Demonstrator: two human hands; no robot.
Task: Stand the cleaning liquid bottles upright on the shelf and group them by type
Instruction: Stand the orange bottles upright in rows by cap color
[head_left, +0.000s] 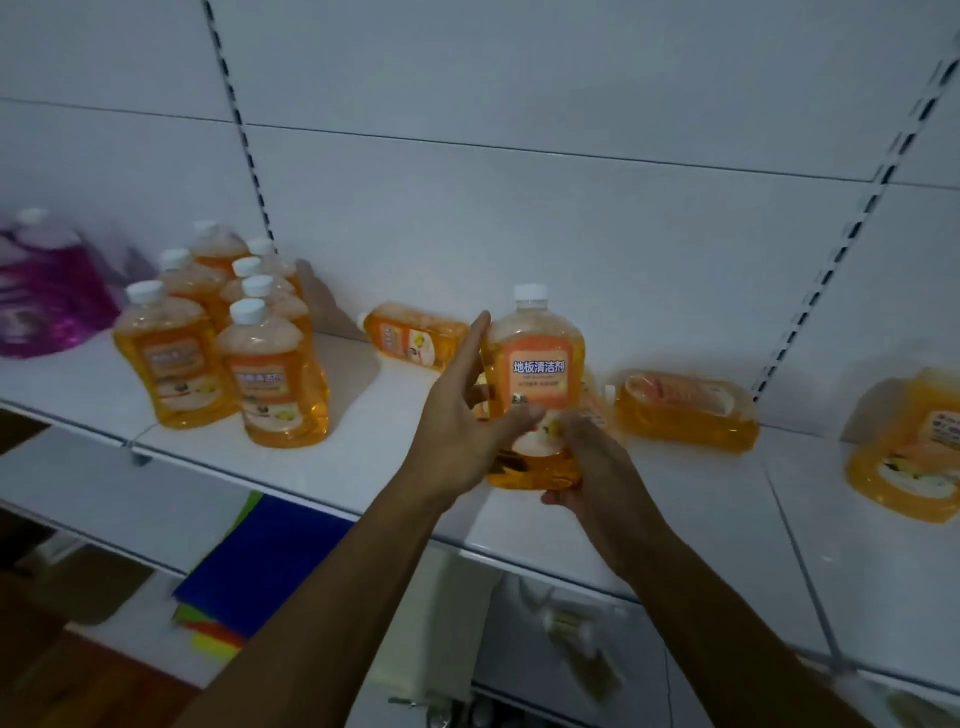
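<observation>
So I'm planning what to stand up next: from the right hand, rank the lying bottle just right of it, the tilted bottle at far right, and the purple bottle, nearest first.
From the right hand:
1. Lying bottle, just to its right.
2. Tilted bottle, at the far right edge.
3. Purple bottle, far left end of the shelf.

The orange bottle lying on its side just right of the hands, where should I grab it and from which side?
Judging by its pose, grip the lying orange bottle across its broad body from above. Its cap end points left, behind the held bottle, so the neck is awkward to reach; the body's upper face is exposed on the shelf.
</observation>
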